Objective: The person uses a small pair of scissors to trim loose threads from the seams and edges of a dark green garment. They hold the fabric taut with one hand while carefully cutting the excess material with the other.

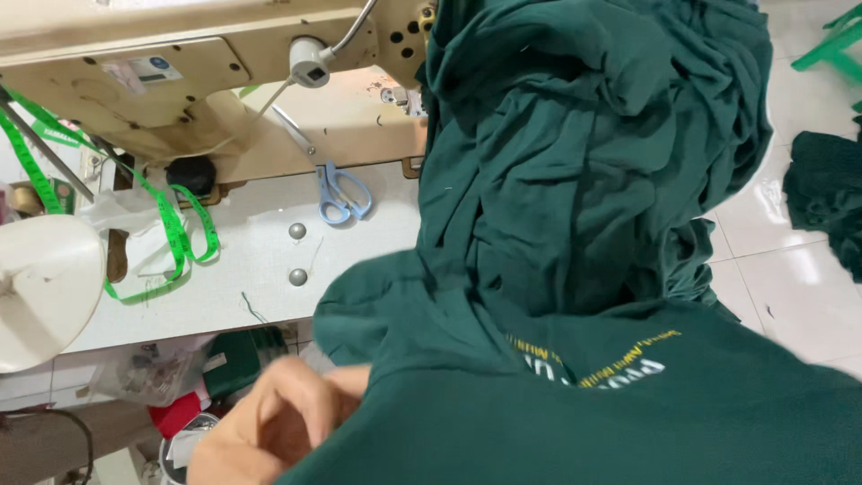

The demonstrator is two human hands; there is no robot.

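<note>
1. One hand (pixel 269 431) shows, lower left of frame, fingers curled and pinched on the edge of the dark green garment (pixel 575 269); which hand it is cannot be told for sure, though its place suggests the left. The other hand is out of sight.
2. The garment fills the lower right and centre of the frame, with yellow and white lettering near bottom centre. It rises in a heaped mass to the upper right, reaching the sewing machine.
3. White table (pixel 260 260), left of centre: two round metal knobs (pixel 297 254) and a loose green thread.
4. Beyond those, blue-handled scissors (pixel 343 194) lie just before the machine base.
5. A green measuring tape (pixel 171 224) trails across the left of the table.
6. Beige sewing machine (pixel 197 72) spans the upper left.
7. More green cloth (pixel 826 202) lies on the tiled floor, far right.
</note>
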